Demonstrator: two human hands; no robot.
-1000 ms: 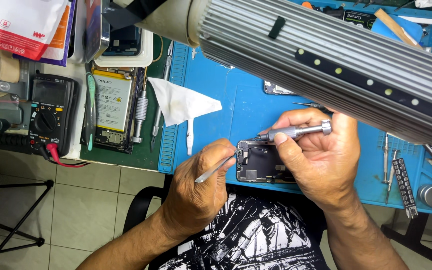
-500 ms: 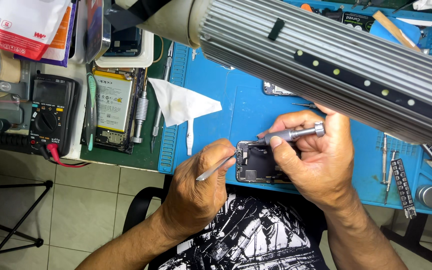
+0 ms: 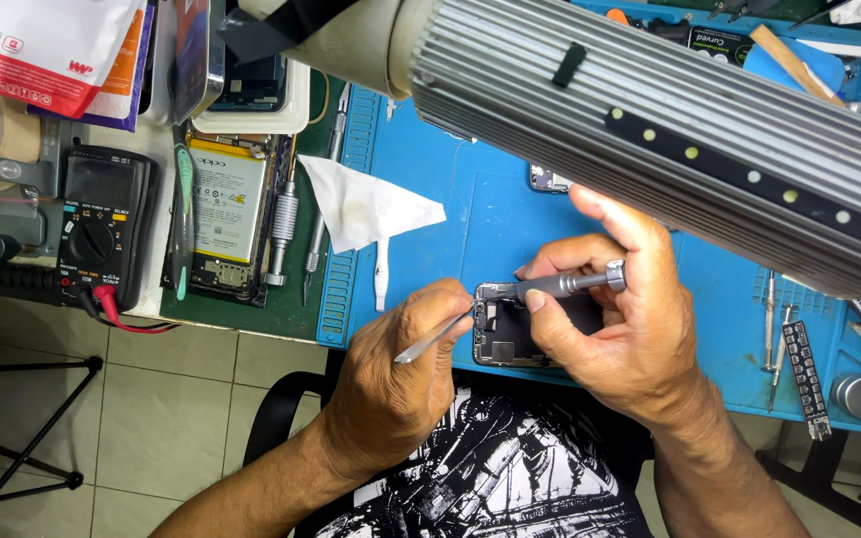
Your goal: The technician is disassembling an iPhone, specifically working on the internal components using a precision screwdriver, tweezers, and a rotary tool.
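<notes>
I am working on the open phone (image 3: 502, 329) that lies on the blue mat (image 3: 510, 199), close to my belly. My right hand (image 3: 615, 319) is curled tight around a small grey screwdriver (image 3: 565, 286), and its tip sits at the top edge of the phone. My left hand (image 3: 396, 374) is closed on thin metal tweezers (image 3: 432, 339), with the points beside the phone's left side. I think I am on the screw step, loosening or lifting a tiny screw. Next I need a steady, gentle turn and a soft pinch, so the little part does not slip away
</notes>
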